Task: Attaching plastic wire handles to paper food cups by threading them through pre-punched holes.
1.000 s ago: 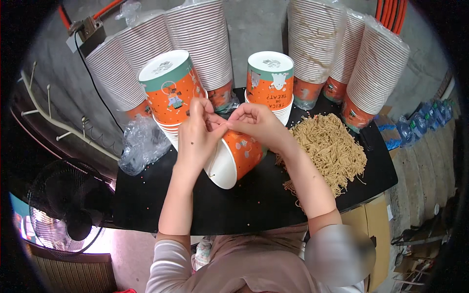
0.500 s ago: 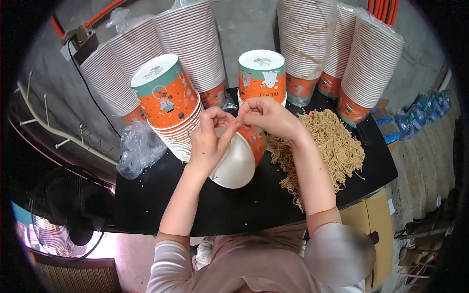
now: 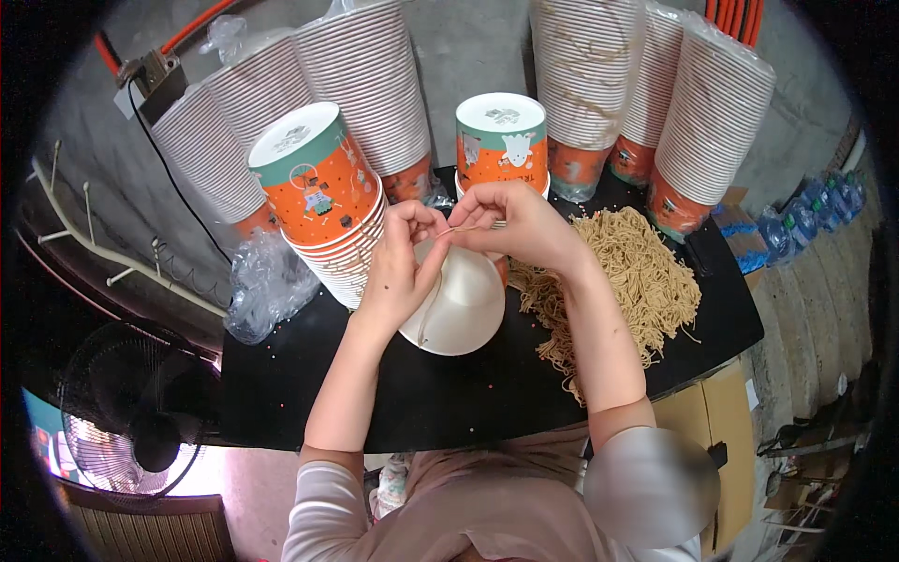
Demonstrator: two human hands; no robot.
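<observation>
Bucket [image 3: 470,304] swung round, mouth nearly face-on, long axis pointing away

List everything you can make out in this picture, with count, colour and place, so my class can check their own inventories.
Tilted bucket: one, pale inside, orange outside, below the hands
Thin cord: one, tan, at the fingertips and across the bucket's mouth
Cord pile: one, tan, table's right
Upside-down bucket stacks: two, orange, green and white, behind the hands
Wrapped bucket stacks: six, white and orange, three back left, three back right
Plastic bag: clear, table's left
Table: one, black, centre
Fan: one, dark, lower left
Bottles: several, bluish, far right
Cardboard box: brown, lower right
Left hand, right hand: one each, bare, centre
</observation>
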